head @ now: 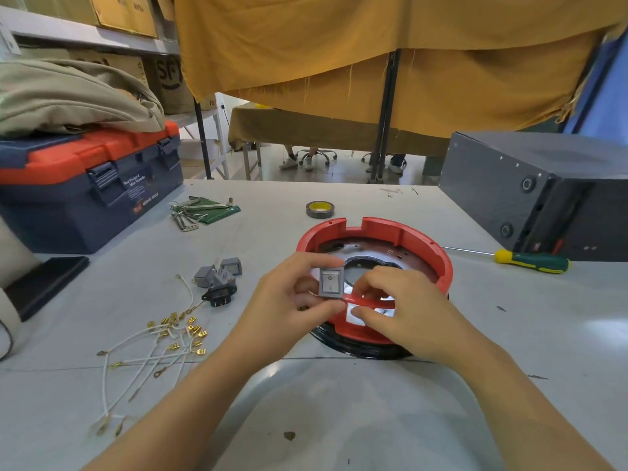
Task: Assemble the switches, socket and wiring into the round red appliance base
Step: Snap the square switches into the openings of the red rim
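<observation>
The round red appliance base (421,243) lies on the white table, open side up, on a black ring. My left hand (285,300) pinches a grey rocker switch (330,283) just above the base's near wall. My right hand (397,307) rests on that near red wall, fingers curled at a rectangular cut-out beside the switch. To the left on the table lie more grey switches (217,270), a black socket (219,295) and a loose pile of white wires with brass terminals (163,341).
A blue and orange toolbox (85,185) stands at the left with cloth on top. Hex keys on a green pouch (200,212) and a tape roll (319,209) lie behind. A green-yellow screwdriver (530,261) and a dark grey box (537,192) sit at the right.
</observation>
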Available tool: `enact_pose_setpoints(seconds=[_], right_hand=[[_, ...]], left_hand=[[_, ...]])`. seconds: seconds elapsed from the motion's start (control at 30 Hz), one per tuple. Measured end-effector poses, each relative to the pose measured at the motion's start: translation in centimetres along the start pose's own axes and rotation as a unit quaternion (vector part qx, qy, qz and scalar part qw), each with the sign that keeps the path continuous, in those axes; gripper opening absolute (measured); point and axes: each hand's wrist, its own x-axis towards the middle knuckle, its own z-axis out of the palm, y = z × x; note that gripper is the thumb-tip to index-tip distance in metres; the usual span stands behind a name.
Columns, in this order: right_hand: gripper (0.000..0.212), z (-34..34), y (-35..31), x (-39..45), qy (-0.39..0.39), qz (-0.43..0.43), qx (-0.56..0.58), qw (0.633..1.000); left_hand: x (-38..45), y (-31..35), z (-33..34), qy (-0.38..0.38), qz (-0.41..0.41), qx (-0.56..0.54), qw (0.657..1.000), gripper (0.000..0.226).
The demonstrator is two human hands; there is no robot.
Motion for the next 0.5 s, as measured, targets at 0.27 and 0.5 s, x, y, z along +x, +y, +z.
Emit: enact_pose_setpoints(seconds=[0.27,0.5], right_hand=[[0.019,-0.4,0.1,-0.5,-0.003,-0.012,0.031,0.999],[0.026,-1.6,0.4,-1.3,-0.026,0.010,0.045,0.999]], left_hand=[[-0.6,-0.3,-0.6,-0.062,0.021,-0.018,0.998,0.029],[-1.5,-0.3,0.1,-0.106,0.039,0.042,0.993,0.027]])
